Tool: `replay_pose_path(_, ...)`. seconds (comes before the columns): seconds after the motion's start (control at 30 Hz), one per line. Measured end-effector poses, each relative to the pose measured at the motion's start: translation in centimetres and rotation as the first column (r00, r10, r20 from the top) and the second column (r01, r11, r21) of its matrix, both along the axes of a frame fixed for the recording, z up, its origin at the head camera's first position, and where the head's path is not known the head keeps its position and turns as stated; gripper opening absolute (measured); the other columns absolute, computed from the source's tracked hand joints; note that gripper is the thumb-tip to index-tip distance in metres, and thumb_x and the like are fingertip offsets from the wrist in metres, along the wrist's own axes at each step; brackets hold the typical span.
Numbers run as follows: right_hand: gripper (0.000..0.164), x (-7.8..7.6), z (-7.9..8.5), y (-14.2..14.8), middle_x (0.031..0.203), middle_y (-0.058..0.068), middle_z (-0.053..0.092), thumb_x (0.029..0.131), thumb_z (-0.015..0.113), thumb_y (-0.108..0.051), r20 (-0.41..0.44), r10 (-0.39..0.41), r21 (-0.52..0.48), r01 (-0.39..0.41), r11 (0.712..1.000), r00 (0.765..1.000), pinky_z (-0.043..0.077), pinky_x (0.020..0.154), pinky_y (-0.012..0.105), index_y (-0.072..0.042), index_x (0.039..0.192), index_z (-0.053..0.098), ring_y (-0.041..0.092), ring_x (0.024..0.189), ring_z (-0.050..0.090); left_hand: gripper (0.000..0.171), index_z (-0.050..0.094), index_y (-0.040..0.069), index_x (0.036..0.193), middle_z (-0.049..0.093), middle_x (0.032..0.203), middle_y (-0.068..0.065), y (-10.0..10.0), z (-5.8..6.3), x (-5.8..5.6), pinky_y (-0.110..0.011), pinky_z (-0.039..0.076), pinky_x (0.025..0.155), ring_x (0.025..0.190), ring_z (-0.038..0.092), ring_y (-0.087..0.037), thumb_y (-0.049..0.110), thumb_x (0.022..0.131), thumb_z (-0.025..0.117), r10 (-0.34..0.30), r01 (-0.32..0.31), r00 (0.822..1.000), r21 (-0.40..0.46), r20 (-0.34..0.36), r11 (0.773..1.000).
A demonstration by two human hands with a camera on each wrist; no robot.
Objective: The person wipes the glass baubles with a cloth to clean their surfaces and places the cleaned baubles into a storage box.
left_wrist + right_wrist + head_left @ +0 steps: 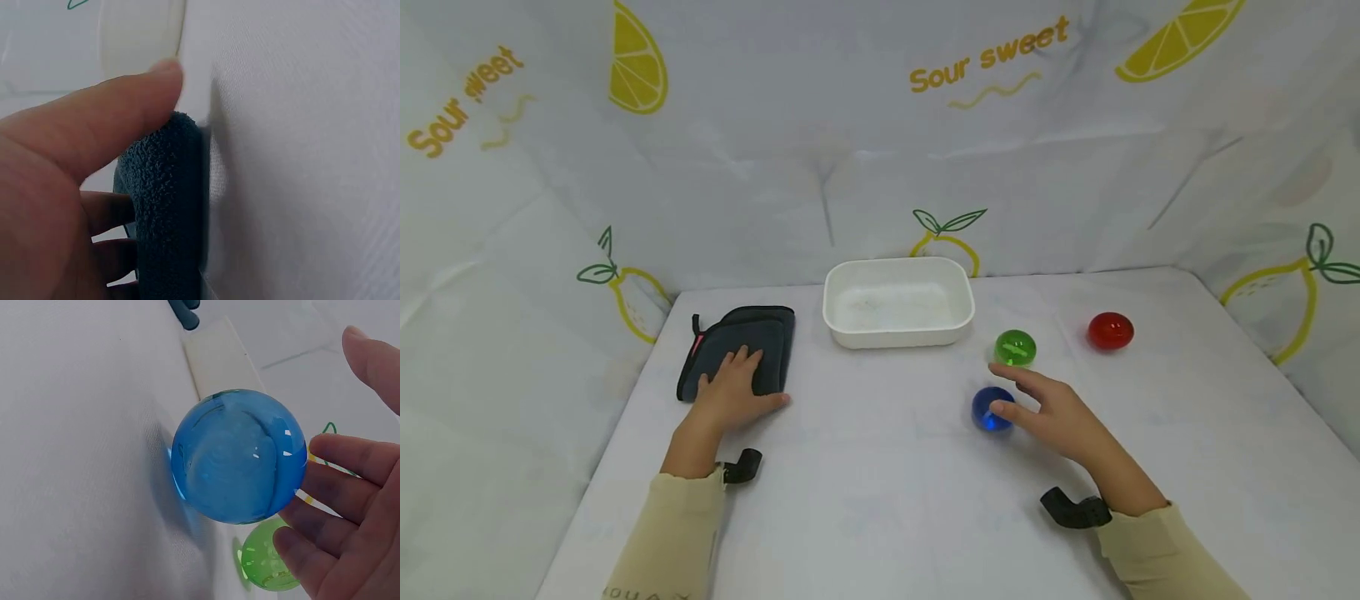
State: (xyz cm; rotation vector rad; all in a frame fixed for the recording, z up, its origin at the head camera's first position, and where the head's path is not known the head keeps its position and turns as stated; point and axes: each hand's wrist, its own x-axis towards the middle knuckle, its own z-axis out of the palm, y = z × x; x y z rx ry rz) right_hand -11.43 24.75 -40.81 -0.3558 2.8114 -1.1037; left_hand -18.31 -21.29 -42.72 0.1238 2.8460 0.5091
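My left hand (735,396) rests on a dark teal, flat folded cloth (771,327) with black edging and a small loop. In the left wrist view the cloth (165,194) has a fuzzy pile, and the thumb (125,115) stretches out over its edge. A clear blue ball (985,412) sits on the table beside my right hand (1060,417), whose thumb is in front of it. The right wrist view shows the fingers (350,494) loosely spread next to the blue ball (234,459), with the thumb held away. Just behind is a clear green ball (1015,347).
A white rectangular tray (898,339) stands at the back middle of the white table (865,475). Farther right lies a clear red ball (1110,331). A white sheet printed with lemons (737,167) hangs behind and at both sides.
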Motion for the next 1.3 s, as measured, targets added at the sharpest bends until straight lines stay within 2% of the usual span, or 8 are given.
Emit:
replay_pose_path(0.13, 0.062, 0.1, -0.5, 0.2, 0.146, 0.014, 0.051, 0.09, 0.069, -0.044, 0.051, 0.029, -0.017, -0.028, 0.999, 0.998, 0.04, 0.104, 0.062, -0.012, 0.141, 0.053, 0.047, 0.132, 0.046, 0.102, 0.028, 0.005, 0.154, 0.016, 0.16, -0.027, 0.1, -0.2, 0.0, -0.08, 0.01, 0.105, 0.147, 0.012, -0.047, 0.053, 0.079, 0.077, -0.004, 0.004, 1.0, -0.014, -0.009, 1.0)
replay_pose_path(0.3, 0.075, 0.0, -1.1, 0.4, 0.149, 0.012, 0.048, 0.081, 0.078, -0.047, 0.099, 0.052, -0.027, -0.05, 0.998, 0.994, 0.037, 0.107, 0.062, -0.013, 0.143, 0.051, 0.044, 0.137, 0.041, 0.08, 0.035, 0.005, 0.15, 0.028, 0.157, -0.025, 0.0, -0.2, 0.1, -0.077, 0.017, 0.106, 0.144, 0.024, -0.046, 0.04, 0.088, 0.071, 0.02, -0.019, 0.999, 0.024, -0.049, 1.0)
replay_pose_path(0.47, 0.08, -0.3, -1.7, 0.3, 0.151, 0.012, 0.046, 0.076, 0.084, -0.04, 0.137, 0.042, -0.03, -0.038, 0.999, 0.99, 0.036, 0.108, 0.062, -0.014, 0.144, 0.05, 0.044, 0.138, 0.04, 0.058, 0.043, 0.001, 0.14, 0.049, 0.141, -0.028, -0.5, 0.2, 0.1, -0.066, 0.037, 0.101, 0.127, 0.048, -0.049, 0.039, 0.099, 0.055, 0.133, -0.123, 0.986, 0.105, -0.098, 0.987)
replay_pose_path(0.57, 0.08, -0.3, -1.9, 0.3, 0.15, 0.012, 0.046, 0.076, 0.085, -0.035, 0.15, 0.042, -0.031, -0.038, 0.999, 0.988, 0.037, 0.107, 0.061, -0.013, 0.144, 0.05, 0.044, 0.138, 0.04, 0.057, 0.045, -0.001, 0.138, 0.051, 0.139, -0.029, -0.7, 0.5, 0.2, -0.064, 0.042, 0.098, 0.124, 0.05, -0.049, 0.042, 0.101, 0.05, 0.171, -0.157, 0.979, 0.127, -0.112, 0.979)
replay_pose_path(0.97, 0.078, -0.6, -1.6, 0.3, 0.147, 0.014, 0.049, 0.076, 0.085, -0.029, 0.136, 0.06, -0.015, -0.059, 0.998, 0.989, 0.039, 0.106, 0.06, -0.01, 0.143, 0.05, 0.043, 0.136, 0.043, 0.07, 0.045, -0.006, 0.14, 0.049, 0.14, -0.03, -0.7, 1.8, 0.6, -0.062, 0.039, 0.103, 0.129, 0.046, -0.049, 0.053, 0.102, 0.04, 0.103, -0.091, 0.991, 0.134, -0.088, 0.987)
replay_pose_path(1.13, 0.076, -0.7, -1.6, 0.4, 0.147, 0.014, 0.049, 0.077, 0.084, -0.025, 0.143, 0.064, -0.013, -0.063, 0.998, 0.988, 0.04, 0.106, 0.06, -0.01, 0.143, 0.05, 0.042, 0.135, 0.043, 0.058, 0.057, -0.001, 0.117, 0.064, 0.108, -0.022, -0.6, 2.1, 0.5, -0.051, 0.048, 0.084, 0.1, 0.06, -0.039, 0.053, 0.101, 0.045, 0.072, -0.054, 0.993, 0.183, -0.093, 0.982)
replay_pose_path(1.2, 0.076, -0.7, -1.7, 0.4, 0.147, 0.014, 0.049, 0.077, 0.084, -0.025, 0.146, 0.062, -0.012, -0.061, 0.998, 0.987, 0.04, 0.106, 0.059, -0.011, 0.144, 0.05, 0.042, 0.135, 0.044, 0.055, 0.055, 0.001, 0.12, 0.063, 0.106, -0.021, -0.6, 2.2, 0.4, -0.049, 0.048, 0.081, 0.097, 0.06, -0.037, 0.052, 0.101, 0.046, 0.11, -0.089, 0.99, 0.216, -0.09, 0.972)
replay_pose_path(1.3, 0.075, -0.8, -1.8, 0.4, 0.147, 0.014, 0.049, 0.078, 0.083, -0.025, 0.145, 0.063, -0.013, -0.062, 0.998, 0.987, 0.04, 0.106, 0.059, -0.011, 0.144, 0.049, 0.042, 0.135, 0.044, 0.056, 0.04, 0.003, 0.138, 0.06, 0.124, -0.025, -0.5, 2.1, 0.5, -0.052, 0.049, 0.085, 0.106, 0.06, -0.041, 0.044, 0.101, 0.051, 0.209, -0.175, 0.972, 0.272, -0.104, 0.946)
